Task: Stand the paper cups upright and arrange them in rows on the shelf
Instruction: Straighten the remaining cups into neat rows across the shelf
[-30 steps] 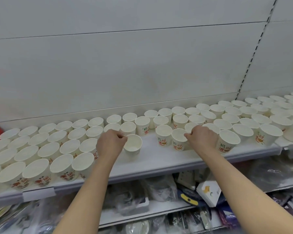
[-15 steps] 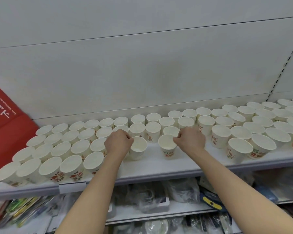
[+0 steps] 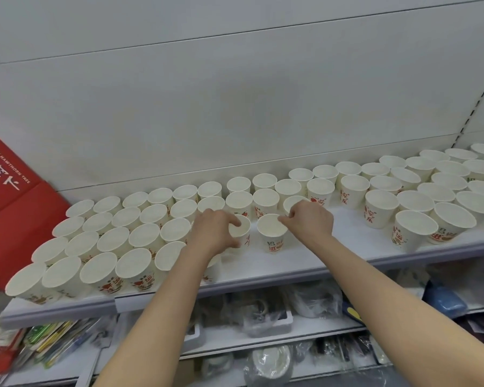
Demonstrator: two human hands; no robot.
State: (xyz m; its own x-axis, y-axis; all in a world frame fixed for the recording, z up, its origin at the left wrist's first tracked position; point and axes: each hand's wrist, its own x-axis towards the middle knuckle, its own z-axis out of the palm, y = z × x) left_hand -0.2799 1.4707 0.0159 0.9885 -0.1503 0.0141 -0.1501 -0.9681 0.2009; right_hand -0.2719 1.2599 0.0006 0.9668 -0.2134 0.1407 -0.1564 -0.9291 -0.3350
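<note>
Many white paper cups with red print stand upright in rows on the white shelf [image 3: 305, 263]. My left hand [image 3: 213, 233] is wrapped around one upright cup [image 3: 242, 229] at the right end of the tidy left block [image 3: 118, 241]. My right hand [image 3: 308, 222] pinches the far rim of another upright cup [image 3: 271, 233] just beside it. The two held cups stand a small gap apart. A looser group of cups [image 3: 417, 202] fills the shelf to the right.
A red box with white lettering [image 3: 9, 196] stands at the shelf's left end. The white back panel [image 3: 235, 107] rises behind the cups. Lower shelves hold bagged goods [image 3: 263, 317] and packets [image 3: 39, 342]. Bare shelf surface lies in front of the two held cups.
The view has swung left, bringing the red box in. My right hand has carried a cup leftward to sit beside the cup in my left hand.
</note>
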